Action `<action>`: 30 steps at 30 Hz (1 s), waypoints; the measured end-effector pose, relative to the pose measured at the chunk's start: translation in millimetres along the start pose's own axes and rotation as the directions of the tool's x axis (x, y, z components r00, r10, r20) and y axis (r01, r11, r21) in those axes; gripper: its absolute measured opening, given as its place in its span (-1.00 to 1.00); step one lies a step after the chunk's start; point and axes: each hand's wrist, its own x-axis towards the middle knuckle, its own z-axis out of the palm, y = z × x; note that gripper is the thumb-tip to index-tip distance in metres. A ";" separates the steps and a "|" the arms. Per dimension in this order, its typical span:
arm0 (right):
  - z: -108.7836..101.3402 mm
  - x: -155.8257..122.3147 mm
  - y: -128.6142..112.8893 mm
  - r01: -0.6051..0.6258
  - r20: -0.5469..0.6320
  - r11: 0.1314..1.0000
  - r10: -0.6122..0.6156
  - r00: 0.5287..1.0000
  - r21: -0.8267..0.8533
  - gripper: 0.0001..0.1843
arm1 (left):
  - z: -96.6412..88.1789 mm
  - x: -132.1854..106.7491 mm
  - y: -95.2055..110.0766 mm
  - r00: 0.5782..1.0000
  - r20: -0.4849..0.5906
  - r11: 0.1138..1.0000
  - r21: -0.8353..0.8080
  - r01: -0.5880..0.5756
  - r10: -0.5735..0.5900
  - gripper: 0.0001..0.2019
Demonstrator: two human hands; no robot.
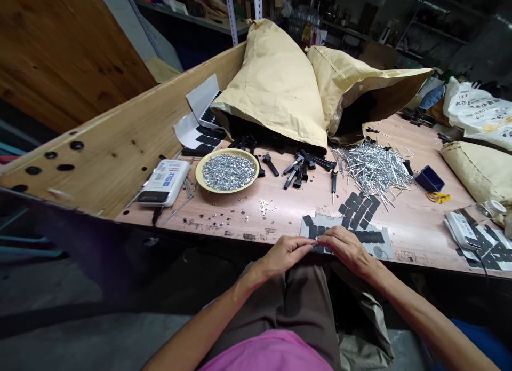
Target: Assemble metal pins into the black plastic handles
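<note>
My left hand (288, 251) and my right hand (347, 249) meet at the table's front edge, fingertips nearly touching. Both are closed in a pinch. Between the fingertips is something thin and small, mostly hidden, whose kind I cannot make out. Beneath my right hand lies a grey backing sheet (386, 247) carrying rows of black rounded pads (370, 237). Just beyond it is another group of black pads (356, 211). Farther back sits a pile of thin metal rods (376, 168). A few small metal pieces (264, 205) are scattered left of the sheet.
A yellowish bowl (199, 180) holds many small metal pieces. Black plastic parts (300, 168) lie before two large paper sacks (280, 88). A white device (166, 181) stands left, beside a wooden side board (120, 141). At right are a blue container (430, 179) and another device (463, 231).
</note>
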 end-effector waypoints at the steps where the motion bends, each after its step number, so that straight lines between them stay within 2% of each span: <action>1: -1.7 -0.4 -0.8 0.018 0.003 0.999 -0.018 1.000 0.027 -0.75 | -1.0 0.3 -0.9 0.998 0.058 0.996 -0.076 0.042 -0.038 -0.63; 3: -3.8 0.0 -3.3 0.003 -0.032 0.996 0.000 0.999 0.085 -0.78 | -2.5 1.2 -1.8 0.986 0.143 0.974 -0.194 0.115 -0.088 -0.54; 5: -4.5 1.7 -6.5 -0.048 -0.067 0.992 0.056 0.996 0.119 -0.81 | -2.3 1.9 -1.5 0.984 0.151 0.960 -0.247 0.130 -0.095 -0.50; 9: -4.8 5.1 -11.2 -0.188 -0.119 0.972 0.205 0.971 0.140 -0.85 | 1.6 2.7 0.3 0.998 0.028 0.974 -0.217 0.058 -0.053 -0.57; 11: -5.3 5.2 -11.7 -0.223 -0.138 0.965 0.242 0.960 0.135 -0.84 | 3.2 2.8 0.4 0.999 -0.012 0.979 -0.199 0.032 -0.035 -0.59; 15: -6.0 3.6 -9.9 -0.199 -0.116 0.976 0.209 0.971 0.088 -0.78 | 3.7 3.4 -1.6 0.999 0.021 0.973 -0.224 0.052 -0.048 -0.59; 21: -5.8 3.6 -3.8 -0.195 -0.076 0.977 0.201 0.977 0.081 -0.74 | 4.0 6.4 -1.4 0.983 0.157 0.915 -0.376 0.148 -0.094 -0.41; 30: -13.1 0.3 -7.7 -0.078 0.089 0.996 0.082 0.993 -0.050 -0.76 | 3.0 5.7 7.6 0.986 0.141 0.956 -0.266 0.120 -0.085 -0.49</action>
